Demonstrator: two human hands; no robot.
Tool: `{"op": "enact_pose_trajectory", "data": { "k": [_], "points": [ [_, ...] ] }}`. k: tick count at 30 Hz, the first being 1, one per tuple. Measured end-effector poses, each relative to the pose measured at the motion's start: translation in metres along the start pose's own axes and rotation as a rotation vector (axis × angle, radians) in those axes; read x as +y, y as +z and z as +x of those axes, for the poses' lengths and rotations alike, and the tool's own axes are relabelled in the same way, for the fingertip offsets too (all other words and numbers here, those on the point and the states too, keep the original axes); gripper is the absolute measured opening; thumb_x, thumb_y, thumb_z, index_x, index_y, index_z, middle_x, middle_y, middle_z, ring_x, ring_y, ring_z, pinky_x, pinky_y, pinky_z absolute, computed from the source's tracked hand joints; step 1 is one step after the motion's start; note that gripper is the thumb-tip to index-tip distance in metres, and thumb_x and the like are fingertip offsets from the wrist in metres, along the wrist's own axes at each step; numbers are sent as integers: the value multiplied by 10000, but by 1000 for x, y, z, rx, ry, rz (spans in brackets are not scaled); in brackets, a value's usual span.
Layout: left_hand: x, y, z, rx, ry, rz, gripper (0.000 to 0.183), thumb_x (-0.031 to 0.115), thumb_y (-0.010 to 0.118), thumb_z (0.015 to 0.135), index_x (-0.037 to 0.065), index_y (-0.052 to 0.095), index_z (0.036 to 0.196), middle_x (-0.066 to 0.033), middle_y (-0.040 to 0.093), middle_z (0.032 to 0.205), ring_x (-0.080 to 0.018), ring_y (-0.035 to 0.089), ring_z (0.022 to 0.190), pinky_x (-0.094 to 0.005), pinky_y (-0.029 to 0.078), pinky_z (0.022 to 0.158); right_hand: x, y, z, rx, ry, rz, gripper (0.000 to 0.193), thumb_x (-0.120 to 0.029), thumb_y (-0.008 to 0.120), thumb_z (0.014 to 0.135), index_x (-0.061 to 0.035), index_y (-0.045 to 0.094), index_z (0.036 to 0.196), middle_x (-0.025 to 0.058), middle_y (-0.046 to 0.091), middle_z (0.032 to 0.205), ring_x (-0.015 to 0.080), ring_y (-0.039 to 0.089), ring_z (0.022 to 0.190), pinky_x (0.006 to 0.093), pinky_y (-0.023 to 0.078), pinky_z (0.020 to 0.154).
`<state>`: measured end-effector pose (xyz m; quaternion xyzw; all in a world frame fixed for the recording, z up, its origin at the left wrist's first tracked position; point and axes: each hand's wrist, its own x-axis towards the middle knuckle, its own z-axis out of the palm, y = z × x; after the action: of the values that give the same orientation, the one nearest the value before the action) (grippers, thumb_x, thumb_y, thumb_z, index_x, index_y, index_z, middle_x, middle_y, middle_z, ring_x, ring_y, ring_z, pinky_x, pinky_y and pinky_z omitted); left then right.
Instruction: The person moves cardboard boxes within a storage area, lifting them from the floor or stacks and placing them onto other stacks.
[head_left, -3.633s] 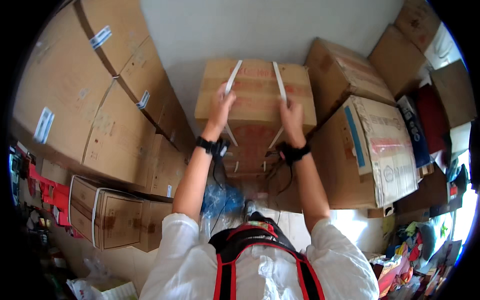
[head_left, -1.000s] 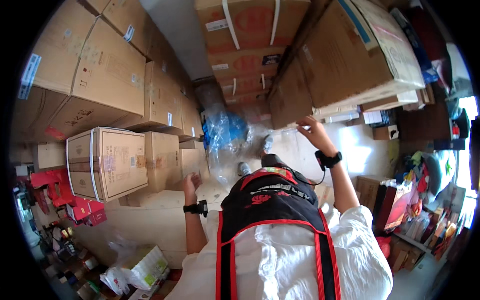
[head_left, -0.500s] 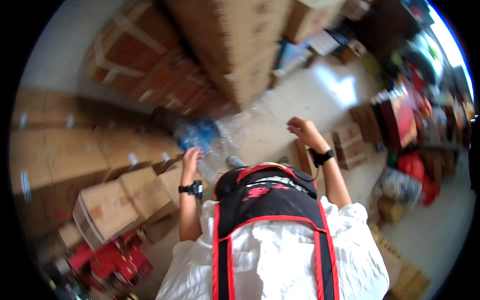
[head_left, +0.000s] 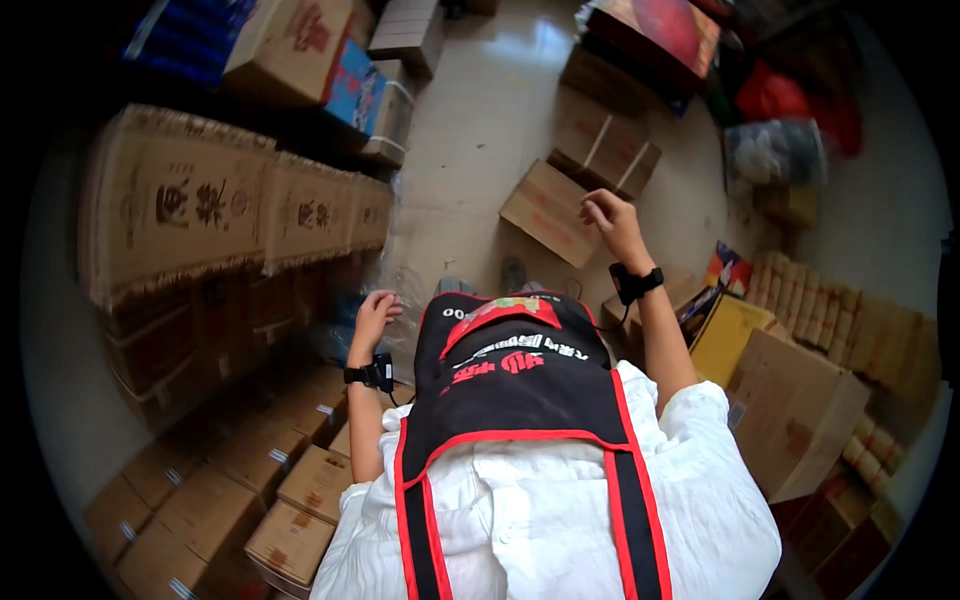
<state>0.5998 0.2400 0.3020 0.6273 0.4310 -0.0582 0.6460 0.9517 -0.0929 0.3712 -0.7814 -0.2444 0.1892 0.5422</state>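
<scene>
My left hand (head_left: 376, 316) hangs in the air at waist height, empty, its fingers loosely bent and a little apart. Clear plastic film (head_left: 405, 300) lies beyond and below it on the floor, near the cartons on the left. Held farther out on the right, my right hand (head_left: 613, 224) is also empty, with relaxed, half-curled fingers. From above it overlaps the edge of a brown carton (head_left: 550, 213) on the floor but appears apart from it. Each wrist carries a black strap with a small device. Between my arms is a black apron (head_left: 510, 390) with red trim.
Large printed cartons (head_left: 185, 205) are stacked along the left, with more cartons (head_left: 230, 440) at the lower left. A strapped carton (head_left: 607, 150) lies ahead on the tiled floor (head_left: 455, 130). To the right stand a tall carton (head_left: 795, 415), bundled tan rolls (head_left: 810, 300) and a red bag (head_left: 775, 95).
My view has turned to the right: the tall carton stack has swung to the left, and the strapped carton now lies ahead. Both hands stay raised and empty.
</scene>
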Motion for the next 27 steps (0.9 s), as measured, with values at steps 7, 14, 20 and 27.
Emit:
{"op": "enact_pose_trajectory", "data": {
  "k": [7,14,20,27],
  "points": [
    [94,52,102,-188,34,202,262,260,546,931,44,588,1072,-54,656,923,-117,631,774,-225,459,655,54,-61,-42,192,260,32,153,-110,549,925,27,613,947,84,661,770,138,636,698,263,512,644],
    [160,96,206,-416,88,334,275,264,538,926,34,580,1072,-63,647,920,-124,628,785,-233,451,650,65,-74,-51,530,472,358,173,-139,548,933,17,613,970,95,665,819,152,643,709,256,515,661],
    [187,125,271,-380,-9,292,297,286,539,912,35,569,1068,-66,642,910,-133,642,735,-245,455,590,87,-66,-29,539,601,384,171,-146,554,927,15,613,933,84,653,819,137,630,724,251,494,650],
    [169,177,315,-453,-185,561,266,248,569,860,13,568,984,-43,590,764,-119,546,604,-253,417,492,188,-37,-62,486,803,341,171,-140,569,906,22,616,936,78,640,779,137,615,691,264,494,632]
  ]
}}
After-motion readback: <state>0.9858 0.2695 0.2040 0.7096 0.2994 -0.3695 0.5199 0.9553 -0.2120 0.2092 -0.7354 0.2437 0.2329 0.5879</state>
